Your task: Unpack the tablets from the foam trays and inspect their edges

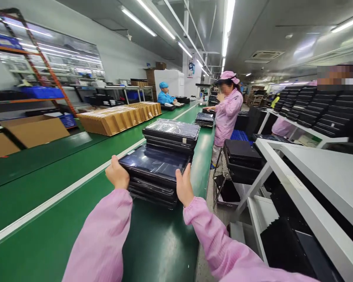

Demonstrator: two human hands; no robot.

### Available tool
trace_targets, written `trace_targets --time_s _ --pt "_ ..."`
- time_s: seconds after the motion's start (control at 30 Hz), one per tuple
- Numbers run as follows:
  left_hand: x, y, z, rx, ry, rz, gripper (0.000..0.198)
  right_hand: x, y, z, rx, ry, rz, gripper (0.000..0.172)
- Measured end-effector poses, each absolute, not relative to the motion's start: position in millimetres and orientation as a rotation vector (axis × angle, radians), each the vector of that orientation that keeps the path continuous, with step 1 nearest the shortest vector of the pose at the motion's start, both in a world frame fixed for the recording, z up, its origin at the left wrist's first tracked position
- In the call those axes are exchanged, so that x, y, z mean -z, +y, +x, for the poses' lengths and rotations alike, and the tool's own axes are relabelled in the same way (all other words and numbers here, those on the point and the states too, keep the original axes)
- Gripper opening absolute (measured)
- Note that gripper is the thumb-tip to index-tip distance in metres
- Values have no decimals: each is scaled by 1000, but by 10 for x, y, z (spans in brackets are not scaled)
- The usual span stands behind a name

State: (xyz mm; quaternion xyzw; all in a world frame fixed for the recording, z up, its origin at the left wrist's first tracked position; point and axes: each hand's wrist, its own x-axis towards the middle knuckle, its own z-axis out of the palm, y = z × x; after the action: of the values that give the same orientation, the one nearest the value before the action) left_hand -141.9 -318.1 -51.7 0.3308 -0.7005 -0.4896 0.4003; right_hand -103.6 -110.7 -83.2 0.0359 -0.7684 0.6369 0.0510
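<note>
A stack of flat black trays wrapped in clear film (154, 172) lies on the green conveyor belt (76, 219) in front of me. My left hand (117, 174) grips the stack's near left corner, fingers curled round the top tray's edge. My right hand (184, 187) clasps the near right corner, thumb up along the side. Both arms wear pink sleeves. A second, similar wrapped stack (172, 133) sits just beyond the first, touching it.
More tray stacks (205, 119) lie farther down the belt. A person in pink (228, 113) stands beside the belt; another in blue (165, 96) sits far off. Cardboard boxes (117, 117) line the left. White racks with black trays (308, 172) stand to my right.
</note>
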Motion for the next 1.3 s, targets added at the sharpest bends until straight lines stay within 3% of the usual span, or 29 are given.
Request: trace_targets --time_s 0.23,0.43,0.63,0.73,0.87,1.03,1.17,1.3 --pt "476 -3227 -1468 1331 -1524 822 48 784 -1096 -957 -1820 -2272 280 94" --pt "583 -3260 -1431 1388 -1593 716 31 1004 -1153 -897 -1756 -2340 232 95" --pt "622 -3294 -1458 1433 -1536 830 44 1090 -1196 -836 -1509 -2378 315 122" --pt "629 -3319 -1490 1432 -1515 931 38 1084 -1136 -910 -1410 -2407 345 127" --pt "651 -3355 -1526 1419 -1509 1016 30 1125 -1050 -1042 -1360 -2375 388 118" --pt "684 -3377 -1562 1401 -1545 1013 41 1266 -1079 -1123 -1367 -2273 372 103" --pt "693 -3308 -1528 1417 -1627 898 59 1374 -1156 -1098 -1369 -2274 346 100" --pt "844 -3252 -1043 1419 -1715 778 56 1560 -1206 -948 -1356 -2305 329 102"
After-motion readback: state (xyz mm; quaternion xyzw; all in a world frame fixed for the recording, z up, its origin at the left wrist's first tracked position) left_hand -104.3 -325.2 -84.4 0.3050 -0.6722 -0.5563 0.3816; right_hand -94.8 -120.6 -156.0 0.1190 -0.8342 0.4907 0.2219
